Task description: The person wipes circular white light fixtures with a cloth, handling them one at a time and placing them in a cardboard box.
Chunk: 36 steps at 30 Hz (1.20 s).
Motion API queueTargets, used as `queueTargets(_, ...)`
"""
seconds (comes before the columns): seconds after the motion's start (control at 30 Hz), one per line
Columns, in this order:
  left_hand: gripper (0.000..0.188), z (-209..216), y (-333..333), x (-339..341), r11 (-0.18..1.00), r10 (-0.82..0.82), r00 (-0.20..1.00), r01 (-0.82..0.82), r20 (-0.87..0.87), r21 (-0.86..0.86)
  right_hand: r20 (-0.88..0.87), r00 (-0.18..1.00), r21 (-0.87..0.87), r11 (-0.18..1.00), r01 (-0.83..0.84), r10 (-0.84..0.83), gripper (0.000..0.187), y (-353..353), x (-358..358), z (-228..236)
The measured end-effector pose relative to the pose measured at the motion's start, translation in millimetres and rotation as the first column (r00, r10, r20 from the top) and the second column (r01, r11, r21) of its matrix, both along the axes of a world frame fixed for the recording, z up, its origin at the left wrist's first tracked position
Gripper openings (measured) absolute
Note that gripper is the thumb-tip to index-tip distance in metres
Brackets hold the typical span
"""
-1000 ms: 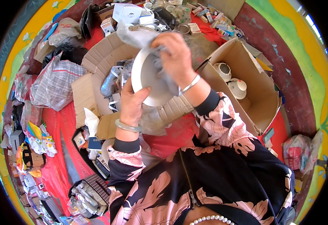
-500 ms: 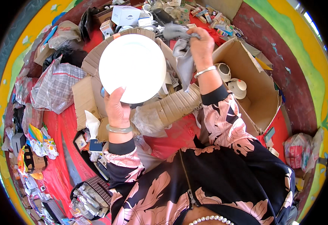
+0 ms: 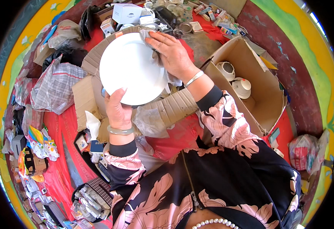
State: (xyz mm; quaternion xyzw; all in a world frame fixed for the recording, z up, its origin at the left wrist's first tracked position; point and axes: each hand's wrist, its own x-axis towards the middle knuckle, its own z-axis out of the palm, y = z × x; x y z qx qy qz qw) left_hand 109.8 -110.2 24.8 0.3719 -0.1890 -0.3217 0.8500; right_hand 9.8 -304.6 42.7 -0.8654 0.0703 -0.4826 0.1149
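A round white plate (image 3: 130, 70) is held up above an open cardboard box (image 3: 170, 110). My left hand (image 3: 118, 110) grips its lower left rim, thumb on the upper face and the other fingers hidden beneath. At the plate's upper right edge, my right hand (image 3: 174, 55) presses a grey cloth (image 3: 147, 36) against the plate. Part of the cloth hangs below the palm, and my fingers lie over the rest.
To the right stands a second open box (image 3: 264, 84) with a white cup (image 3: 242, 87) and another white cup (image 3: 226, 70) inside. A checked bag (image 3: 58, 86) lies at left. Small boxes, including a white one (image 3: 127, 14), crowd the far side. A filled case (image 3: 92, 200) sits lower left.
My right hand has moved left and down with the grey cloth, from beside the plate onto its upper right edge. My left hand and the plate have barely shifted.
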Motion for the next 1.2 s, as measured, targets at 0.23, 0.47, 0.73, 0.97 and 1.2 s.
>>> queueTargets(0.23, 0.054, 3, 3, 10, 0.987, 0.148, 0.988, -0.145, 0.053, -0.065, -0.122, 0.963, 0.02, 0.971, -0.24, 0.241, 0.037, 58, -5, -5)
queueTargets(0.47, 0.063, 2, -3, 5, 0.991, 0.094, 0.991, -0.084, 0.096, -0.106, -0.004, 0.997, 0.279, 0.958, -0.068, 0.072, 0.039, 69, 0, 1)
queueTargets(0.73, 0.053, -5, -6, -12, 0.995, -0.067, 0.982, 0.078, 0.178, -0.055, 0.28, 0.959, 0.415, 0.898, -0.148, 0.029, 0.037, 53, 10, 17)
queueTargets(0.97, 0.06, -11, -8, -13, 0.994, -0.103, 0.982, 0.109, 0.155, -0.031, 0.121, 0.889, 0.408, 0.794, -0.45, 0.442, 0.037, 69, 9, 25)
queueTargets(1.2, 0.074, 0, -3, 3, 1.0, -0.021, 0.972, 0.015, 0.233, 0.026, -0.213, 0.71, 0.433, 0.716, -0.547, 0.671, 0.023, 64, -1, 18)
